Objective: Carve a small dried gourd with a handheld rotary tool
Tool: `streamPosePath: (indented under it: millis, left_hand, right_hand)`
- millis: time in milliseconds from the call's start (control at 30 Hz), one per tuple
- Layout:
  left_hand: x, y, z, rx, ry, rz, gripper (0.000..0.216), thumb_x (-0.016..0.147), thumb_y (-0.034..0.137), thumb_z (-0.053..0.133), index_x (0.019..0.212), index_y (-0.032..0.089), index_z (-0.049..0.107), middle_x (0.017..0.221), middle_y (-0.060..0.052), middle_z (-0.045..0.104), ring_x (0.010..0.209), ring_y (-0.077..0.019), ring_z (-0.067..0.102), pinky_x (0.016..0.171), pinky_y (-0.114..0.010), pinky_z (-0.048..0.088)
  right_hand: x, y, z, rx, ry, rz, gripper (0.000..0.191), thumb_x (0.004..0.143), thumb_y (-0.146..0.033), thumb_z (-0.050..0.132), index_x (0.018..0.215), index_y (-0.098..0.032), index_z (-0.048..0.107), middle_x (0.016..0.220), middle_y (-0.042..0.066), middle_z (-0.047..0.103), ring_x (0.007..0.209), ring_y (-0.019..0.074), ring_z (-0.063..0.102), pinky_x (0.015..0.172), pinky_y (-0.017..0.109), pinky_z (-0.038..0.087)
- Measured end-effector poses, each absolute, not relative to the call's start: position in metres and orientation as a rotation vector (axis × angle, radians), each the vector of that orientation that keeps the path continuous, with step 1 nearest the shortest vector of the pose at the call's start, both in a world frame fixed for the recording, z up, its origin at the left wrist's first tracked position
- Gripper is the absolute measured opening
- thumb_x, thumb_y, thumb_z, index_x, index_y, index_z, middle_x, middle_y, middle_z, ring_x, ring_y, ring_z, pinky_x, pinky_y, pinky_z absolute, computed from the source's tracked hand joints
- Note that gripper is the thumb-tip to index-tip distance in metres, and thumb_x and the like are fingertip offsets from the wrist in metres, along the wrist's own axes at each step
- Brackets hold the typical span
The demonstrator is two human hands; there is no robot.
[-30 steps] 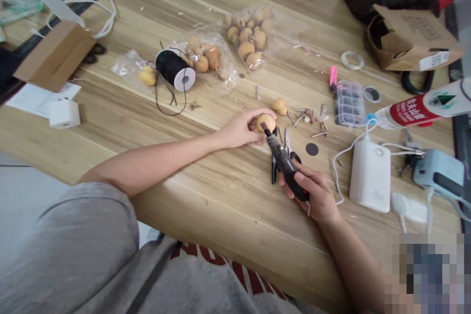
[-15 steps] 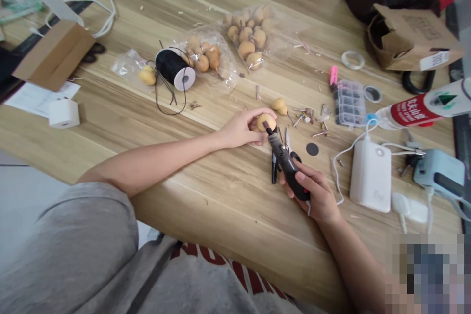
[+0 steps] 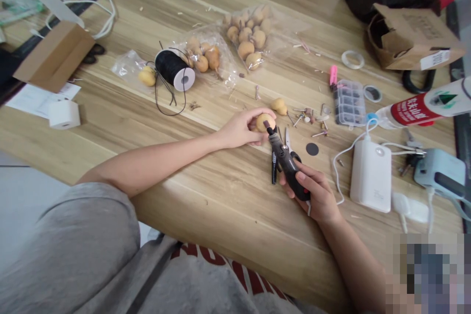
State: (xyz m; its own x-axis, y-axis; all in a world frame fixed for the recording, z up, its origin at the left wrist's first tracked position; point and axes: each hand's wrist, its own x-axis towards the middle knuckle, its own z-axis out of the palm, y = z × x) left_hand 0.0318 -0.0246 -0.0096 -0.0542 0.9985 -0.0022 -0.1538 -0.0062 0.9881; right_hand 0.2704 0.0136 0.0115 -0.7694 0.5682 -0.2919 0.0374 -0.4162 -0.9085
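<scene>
My left hand (image 3: 245, 127) is closed around a small yellow gourd (image 3: 263, 121) just above the wooden table. In my right hand (image 3: 316, 191) is a black rotary tool (image 3: 289, 167), held like a thick pen, with its brown grinding tip at the gourd's near side; the tip seems to touch the skin. Under and beside the tool lie scissors (image 3: 288, 140) and a black marker (image 3: 274, 169), both partly hidden. Another small gourd (image 3: 279, 106) rests just beyond my left fingers. Several small grinding bits (image 3: 306, 117) are scattered to its right, near a black disc (image 3: 312, 149).
Bagged gourds (image 3: 246, 34) and a spool of black cord (image 3: 174, 69) lie farther back. On the right are a clear compartment box (image 3: 349, 102), a water bottle (image 3: 423, 105), a white power bank (image 3: 371, 176) with cables, and a torn carton (image 3: 415, 39). An open cardboard box (image 3: 55, 56) stands left.
</scene>
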Motion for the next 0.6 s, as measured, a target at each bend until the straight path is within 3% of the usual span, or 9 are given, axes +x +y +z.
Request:
streamPosePath:
  millis: [600]
  left_hand:
    - [0.0319,-0.0249,-0.0098,1.075,1.143,1.31,0.042,0.07,0.018,0.072,0.108,0.018,0.052,0.086,0.001,0.062,0.057,-0.0047,0.057,0.051,-0.017,0.048]
  right_hand:
    - [0.2684,0.0121,0.0132,-0.892,-1.485,2.199,0.032,0.082,-0.035,0.067,0.106,-0.014,0.071,0.069,0.004,0.067,0.045,0.0116,0.05,0.042,0.027,0.034]
